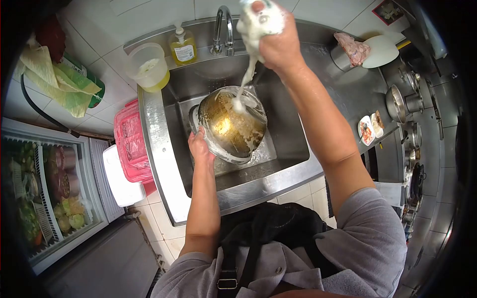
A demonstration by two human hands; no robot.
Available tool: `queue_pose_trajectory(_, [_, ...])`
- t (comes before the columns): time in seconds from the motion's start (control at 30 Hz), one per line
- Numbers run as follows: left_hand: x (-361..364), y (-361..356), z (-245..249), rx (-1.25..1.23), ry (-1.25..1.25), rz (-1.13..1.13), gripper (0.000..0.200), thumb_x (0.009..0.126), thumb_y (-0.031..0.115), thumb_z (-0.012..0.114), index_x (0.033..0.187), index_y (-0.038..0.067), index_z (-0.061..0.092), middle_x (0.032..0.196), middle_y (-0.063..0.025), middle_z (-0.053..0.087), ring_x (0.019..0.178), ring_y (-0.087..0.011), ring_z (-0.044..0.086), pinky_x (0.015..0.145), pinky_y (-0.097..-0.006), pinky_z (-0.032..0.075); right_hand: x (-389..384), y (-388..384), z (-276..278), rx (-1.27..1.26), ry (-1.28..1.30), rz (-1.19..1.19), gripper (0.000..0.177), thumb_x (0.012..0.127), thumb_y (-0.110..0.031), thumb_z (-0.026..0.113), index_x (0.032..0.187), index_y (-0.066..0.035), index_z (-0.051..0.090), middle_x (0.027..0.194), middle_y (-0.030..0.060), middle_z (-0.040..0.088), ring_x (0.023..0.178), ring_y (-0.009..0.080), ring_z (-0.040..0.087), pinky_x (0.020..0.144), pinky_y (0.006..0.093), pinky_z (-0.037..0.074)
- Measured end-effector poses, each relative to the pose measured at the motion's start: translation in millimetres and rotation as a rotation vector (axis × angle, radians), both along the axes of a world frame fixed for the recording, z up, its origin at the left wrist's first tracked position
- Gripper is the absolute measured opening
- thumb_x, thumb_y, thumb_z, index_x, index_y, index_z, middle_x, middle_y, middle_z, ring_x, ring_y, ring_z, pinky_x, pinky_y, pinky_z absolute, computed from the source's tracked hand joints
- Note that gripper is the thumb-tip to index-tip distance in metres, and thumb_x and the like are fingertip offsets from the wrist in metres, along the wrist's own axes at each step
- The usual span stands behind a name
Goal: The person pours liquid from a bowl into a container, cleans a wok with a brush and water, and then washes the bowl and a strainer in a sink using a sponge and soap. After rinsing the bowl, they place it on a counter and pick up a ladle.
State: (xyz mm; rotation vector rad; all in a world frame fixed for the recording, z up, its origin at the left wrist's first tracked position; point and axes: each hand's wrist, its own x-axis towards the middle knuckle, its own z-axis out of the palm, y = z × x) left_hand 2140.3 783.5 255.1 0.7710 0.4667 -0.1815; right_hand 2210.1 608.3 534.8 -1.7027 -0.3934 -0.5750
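A metal pot (231, 124) lies tilted in the steel sink (293, 144), its rounded, brown-stained bottom turned up toward me. My left hand (199, 147) grips the pot's rim on the near left side, thumb over the edge. Raised above the sink, near the faucet (223, 30), my right hand (279, 48) is closed around a foam-covered sponge (261, 25). Thick white suds hang from it in a strand that reaches down to the pot's bottom. Foam hides most of the sponge's shape.
Behind the sink's left corner stand a dish soap bottle (183, 47) and a plastic tub (149, 69) of yellow liquid. A red crate (131, 144) and an open fridge (59, 193) are at left. Small plates (366, 130) and a metal bowl (396, 103) sit on the right counter.
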Motion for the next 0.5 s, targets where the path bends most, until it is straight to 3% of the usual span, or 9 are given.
queue_pose_trajectory(0.03, [1.6,1.4,3.1,-0.006,0.041,0.050,0.024,0.096,0.010,0.056,0.115,-0.004,0.056,0.105,-0.0140,0.065,0.089,-0.0261,0.066,0.077,-0.0407,0.055,2.1,-0.3,-4.5,-0.002,0.000,0.003,0.026,0.098,-0.026,0.058,0.090,-0.002,0.062,0.072,-0.0019,0.059,0.063,0.0059,0.053,0.055,0.0230,0.042])
queue_pose_trajectory(0.1, [5.8,7.6,-3.8,0.008,0.042,0.047,0.025,0.096,0.010,0.057,0.116,-0.004,0.055,0.104,-0.0139,0.065,0.088,-0.0259,0.066,0.076,-0.0408,0.055,9.9,-2.9,-35.2,0.182,0.026,0.001,0.007,0.082,0.003,0.063,0.087,-0.001,0.064,0.075,0.0022,0.065,0.070,0.0087,0.061,0.061,0.0254,0.049])
queue_pose_trajectory(0.17, [13.1,10.3,-30.2,0.054,0.062,0.072,0.027,0.095,0.010,0.057,0.119,-0.004,0.053,0.103,-0.0142,0.064,0.086,-0.0257,0.065,0.073,-0.0412,0.055,15.3,22.8,-109.9,0.299,0.209,-0.328,0.006,0.090,-0.007,0.064,0.093,-0.002,0.064,0.088,0.0069,0.066,0.086,0.0124,0.063,0.070,0.0308,0.051])
queue_pose_trajectory(0.2, [15.3,13.1,-45.2,0.054,0.034,0.027,0.034,0.096,0.009,0.057,0.125,-0.004,0.048,0.110,-0.0163,0.061,0.091,-0.0249,0.064,0.077,-0.0401,0.054,22.6,23.4,-162.5,-0.111,0.207,-0.322,0.019,0.096,-0.020,0.062,0.099,-0.002,0.063,0.092,0.0070,0.066,0.090,0.0146,0.061,0.075,0.0335,0.051])
queue_pose_trajectory(0.23, [12.4,16.5,-53.5,0.059,0.011,-0.022,0.041,0.096,0.009,0.057,0.132,-0.005,0.043,0.117,-0.0183,0.059,0.096,-0.0240,0.063,0.080,-0.0391,0.054,22.4,38.4,-201.4,-0.054,0.395,-0.181,0.030,0.097,-0.029,0.059,0.104,0.000,0.061,0.091,0.0080,0.066,0.089,0.0171,0.061,0.080,0.0352,0.050])
queue_pose_trajectory(0.27, [6.5,14.8,-48.8,0.071,0.079,0.014,0.040,0.096,0.009,0.057,0.131,-0.005,0.044,0.117,-0.0180,0.060,0.096,-0.0235,0.063,0.080,-0.0384,0.053,14.9,57.2,-197.7,0.111,0.896,-0.046,0.033,0.096,-0.031,0.060,0.108,0.000,0.061,0.092,0.0094,0.066,0.090,0.0185,0.059,0.084,0.0371,0.048])
queue_pose_trajectory(0.3, [4.9,13.4,-43.5,0.081,0.139,0.051,0.039,0.095,0.008,0.056,0.131,-0.005,0.045,0.117,-0.0177,0.060,0.096,-0.0229,0.062,0.081,-0.0376,0.052,28.8,68.0,-227.5,0.004,0.606,-0.040,0.037,0.093,-0.033,0.064,0.109,0.000,0.061,0.095,0.0138,0.066,0.094,0.0231,0.062,0.084,0.0384,0.048])
queue_pose_trajectory(0.37, [-0.4,19.2,-65.7,0.133,0.120,0.052,0.026,0.096,0.008,0.056,0.120,-0.003,0.054,0.108,-0.0138,0.064,0.094,-0.0198,0.061,0.081,-0.0359,0.050,55.7,104.2,-180.5,-0.233,0.282,-0.046,0.042,0.087,-0.036,0.069,0.111,-0.002,0.061,0.102,0.0179,0.066,0.100,0.0314,0.063,0.086,0.0410,0.048])
queue_pose_trajectory(0.5, [-12.4,30.6,-43.5,0.193,-0.012,-0.031,0.018,0.098,0.005,0.050,0.112,0.001,0.060,0.102,-0.0073,0.065,0.085,-0.0172,0.061,0.075,-0.0335,0.051,150.0,157.7,-105.4,-0.778,0.255,0.018,0.065,0.082,-0.047,0.070,0.128,-0.004,0.056,0.119,0.0227,0.063,0.107,0.0380,0.061,0.091,0.0435,0.047])
